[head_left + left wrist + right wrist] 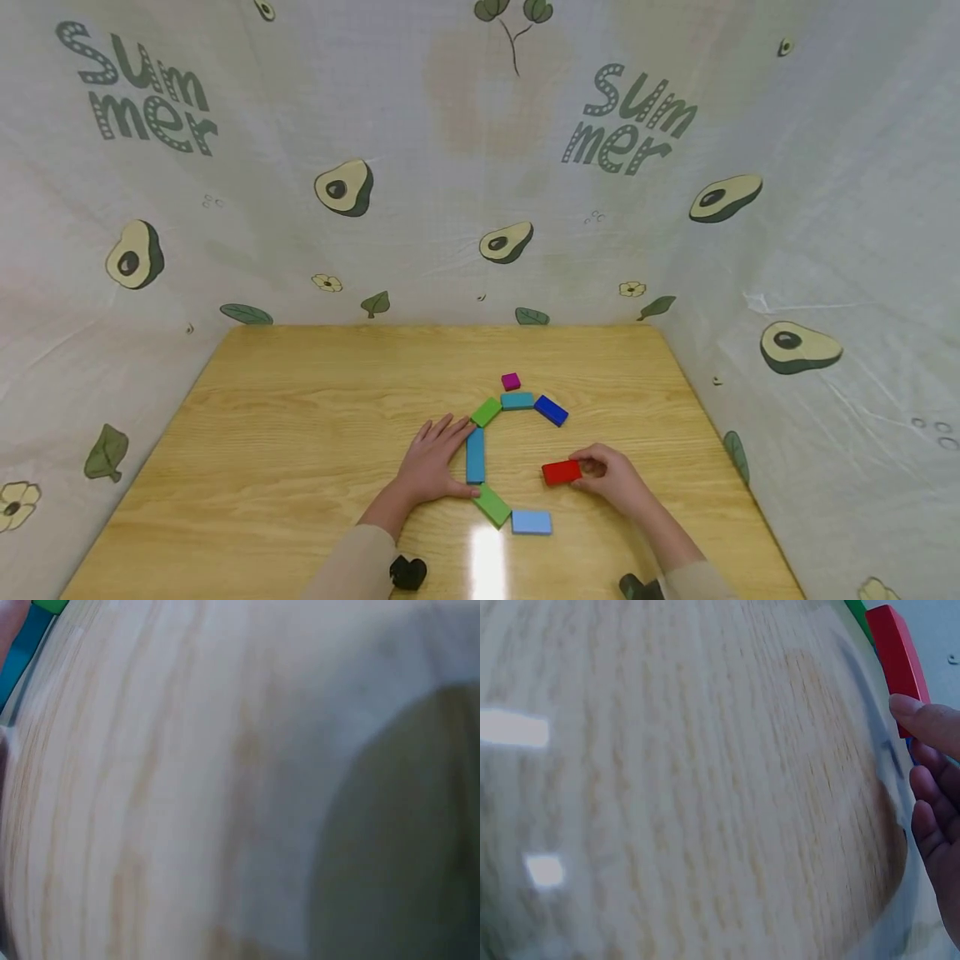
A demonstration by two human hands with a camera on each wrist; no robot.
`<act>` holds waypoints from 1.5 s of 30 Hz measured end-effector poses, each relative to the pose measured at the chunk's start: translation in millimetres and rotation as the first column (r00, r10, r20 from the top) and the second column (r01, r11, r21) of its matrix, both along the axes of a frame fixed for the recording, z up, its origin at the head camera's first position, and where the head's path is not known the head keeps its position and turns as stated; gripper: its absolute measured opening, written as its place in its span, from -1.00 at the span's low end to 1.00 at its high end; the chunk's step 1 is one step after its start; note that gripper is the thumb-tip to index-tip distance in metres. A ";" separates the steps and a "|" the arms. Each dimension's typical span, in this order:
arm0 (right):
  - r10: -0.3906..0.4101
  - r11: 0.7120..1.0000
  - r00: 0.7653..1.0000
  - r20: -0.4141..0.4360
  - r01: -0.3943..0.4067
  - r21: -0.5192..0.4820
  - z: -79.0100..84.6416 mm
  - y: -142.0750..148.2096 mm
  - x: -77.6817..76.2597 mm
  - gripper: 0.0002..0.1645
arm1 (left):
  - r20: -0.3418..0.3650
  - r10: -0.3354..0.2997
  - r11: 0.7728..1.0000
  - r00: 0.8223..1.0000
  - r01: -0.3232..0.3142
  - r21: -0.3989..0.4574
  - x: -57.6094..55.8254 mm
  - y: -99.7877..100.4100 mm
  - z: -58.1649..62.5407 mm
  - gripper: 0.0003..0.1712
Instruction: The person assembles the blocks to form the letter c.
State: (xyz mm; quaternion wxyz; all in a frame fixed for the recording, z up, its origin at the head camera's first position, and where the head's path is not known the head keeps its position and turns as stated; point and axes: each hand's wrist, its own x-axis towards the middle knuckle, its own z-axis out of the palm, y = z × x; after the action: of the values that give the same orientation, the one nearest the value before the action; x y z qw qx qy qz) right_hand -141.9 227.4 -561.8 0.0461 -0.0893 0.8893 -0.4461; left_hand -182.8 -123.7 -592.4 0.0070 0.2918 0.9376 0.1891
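Note:
My left hand (429,468) lies spread beside a long blue block (476,456). Its fingertips reach the top end, near a green block (487,412), and its thumb is at the lower green block (492,506). Between thumb and fingers, my right hand (611,482) pinches one end of a red block (561,473). In the right wrist view the red block (898,664) appears raised over the table, casting a shadow. A light blue block (531,522), a teal block (517,402) and a dark blue block (551,411) continue the curved row, which opens to the right.
Beyond the teal block sits a small magenta cube (511,382). The wooden table (300,400) ends at a printed cloth (420,125) hanging behind it and along both sides. Dark wrist devices, one of them a black piece (408,573), show near the front edge.

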 end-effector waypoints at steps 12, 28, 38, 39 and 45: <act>0.006 1.000 1.000 0.015 -0.006 -0.013 -1.2 6.7 10.4 -0.61 | -0.020 -0.002 1.000 1.000 0.002 -0.005 -2.5 0.1 -3.0 0.31; 0.151 0.988 0.985 0.078 -0.152 0.006 7.0 20.3 11.7 -0.58 | -0.001 -0.003 1.000 1.000 0.003 0.002 -2.1 0.0 2.6 0.30; 0.239 0.969 0.965 0.110 -0.244 0.035 15.6 19.7 8.3 -0.61 | 0.019 0.002 1.000 1.000 -0.002 -0.004 -3.4 0.2 -1.9 0.31; 0.245 0.967 0.962 0.122 -0.251 0.034 16.7 19.1 7.9 -0.60 | 0.020 0.003 1.000 1.000 -0.003 -0.007 -3.7 0.2 -2.3 0.31; 0.257 0.963 0.951 0.169 -0.268 0.042 20.2 16.0 5.8 -0.61 | 0.019 0.001 1.000 1.000 -0.001 -0.011 -4.8 0.0 -2.6 0.32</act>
State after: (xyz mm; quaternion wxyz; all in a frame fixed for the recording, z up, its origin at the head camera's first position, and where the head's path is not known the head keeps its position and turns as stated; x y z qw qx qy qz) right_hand -136.1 243.4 -541.6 0.1800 -0.1686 0.8767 -0.4129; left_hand -187.6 -123.7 -595.1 0.0174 0.2893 0.9386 0.1870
